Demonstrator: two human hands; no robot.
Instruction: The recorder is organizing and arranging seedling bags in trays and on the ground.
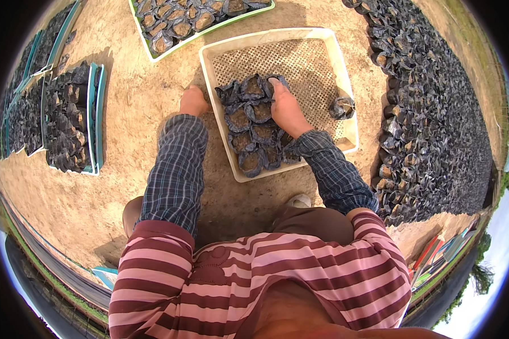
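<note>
A shallow cream plastic tray (314, 63) with a mesh floor lies on the ground in front of me. Soil-filled black plastic nursery bags (251, 162) stand packed together along its left and near part. One more bag (342, 108) leans by itself against the right wall. My right hand (287, 106) reaches into the tray and grips a bag (283, 79) at the far end of the group, thumb at its mouth; its other fingers are mostly hidden. Just outside the left wall is my left hand (194, 101), knuckles up. Its fingertips are hidden, so contact with the tray cannot be told.
Beyond the tray, a green-rimmed tray (214, 32) holds more filled bags. Bags in blue-edged crates (99, 131) stand to the left. A broad block of black bags (437, 127) covers the ground on the right. Red and green objects (426, 252) lie farther back right.
</note>
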